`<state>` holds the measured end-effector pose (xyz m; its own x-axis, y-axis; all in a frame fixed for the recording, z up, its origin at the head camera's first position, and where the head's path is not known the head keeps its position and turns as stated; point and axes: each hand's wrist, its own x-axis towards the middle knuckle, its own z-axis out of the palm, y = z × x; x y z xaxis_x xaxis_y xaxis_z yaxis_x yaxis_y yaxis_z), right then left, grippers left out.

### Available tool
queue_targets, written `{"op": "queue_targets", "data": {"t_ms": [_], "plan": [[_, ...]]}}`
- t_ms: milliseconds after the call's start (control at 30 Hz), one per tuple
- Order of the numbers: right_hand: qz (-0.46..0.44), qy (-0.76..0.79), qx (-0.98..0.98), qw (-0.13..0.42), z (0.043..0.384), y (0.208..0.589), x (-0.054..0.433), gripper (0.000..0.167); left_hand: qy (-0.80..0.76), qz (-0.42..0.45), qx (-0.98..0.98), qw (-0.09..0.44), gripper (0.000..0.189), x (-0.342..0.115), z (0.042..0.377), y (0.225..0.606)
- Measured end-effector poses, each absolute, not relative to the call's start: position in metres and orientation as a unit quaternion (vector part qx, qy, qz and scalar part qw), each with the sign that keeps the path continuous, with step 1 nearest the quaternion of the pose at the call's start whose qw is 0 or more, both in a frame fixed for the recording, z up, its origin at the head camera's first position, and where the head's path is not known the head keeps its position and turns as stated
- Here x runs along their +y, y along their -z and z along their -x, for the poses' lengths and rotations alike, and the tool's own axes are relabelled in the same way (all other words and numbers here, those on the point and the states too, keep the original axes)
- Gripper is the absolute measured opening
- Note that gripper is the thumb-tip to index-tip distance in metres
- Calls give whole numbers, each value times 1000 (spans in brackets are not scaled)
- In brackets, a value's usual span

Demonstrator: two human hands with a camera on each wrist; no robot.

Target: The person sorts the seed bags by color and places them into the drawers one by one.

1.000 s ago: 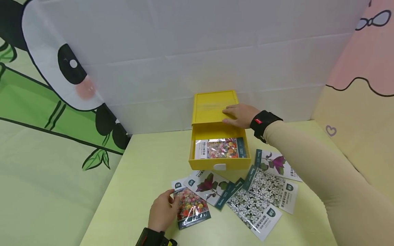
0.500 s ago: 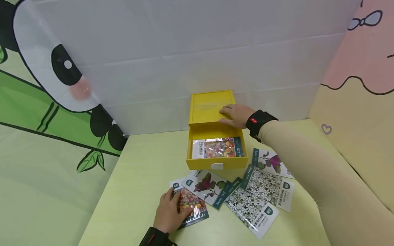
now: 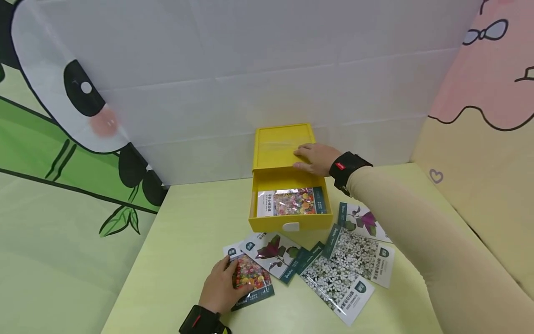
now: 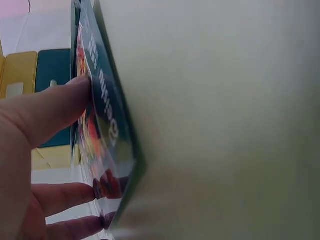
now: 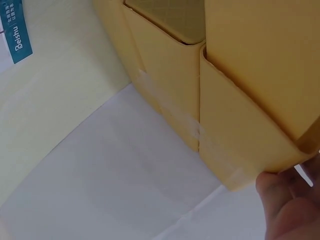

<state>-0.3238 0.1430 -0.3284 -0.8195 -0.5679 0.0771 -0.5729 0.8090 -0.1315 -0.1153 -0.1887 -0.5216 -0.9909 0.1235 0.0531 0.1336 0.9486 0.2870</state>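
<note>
My left hand [image 3: 221, 287] rests on a seed packet with a mixed-flower picture [image 3: 254, 273], lying on the table partly under a purple-flower seed packet [image 3: 273, 253]. In the left wrist view its thumb and fingertips touch the packet's glossy face [image 4: 92, 132], fingers towards one edge. My right hand [image 3: 319, 158] rests on the top right of a yellow drawer box [image 3: 277, 146], thumb at the top's front edge. The drawer [image 3: 267, 226] is pulled out, with a mixed-flower seed packet [image 3: 292, 202] inside. In the right wrist view, fingers [image 5: 277, 200] show at the yellow box's edge.
Two white-flower seed packets [image 3: 333, 283] overlap on the table in front of the drawer. Another purple-flower packet [image 3: 363, 220] lies by the right forearm. Behind the box hangs a pale cloth backdrop [image 3: 217, 111] with cartoon prints.
My left hand came from beside the packet's left edge onto its face. The packet has since slid slightly left. My right hand stays on the box while the head view shifts a little.
</note>
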Motion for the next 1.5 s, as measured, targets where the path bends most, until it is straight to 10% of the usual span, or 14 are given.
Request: {"op": "queue_targets", "data": {"t_ms": [1500], "plan": [[-287, -79, -954, 20, 315, 327, 141, 55, 270, 153, -949, -56, 74, -188, 129, 505]]}}
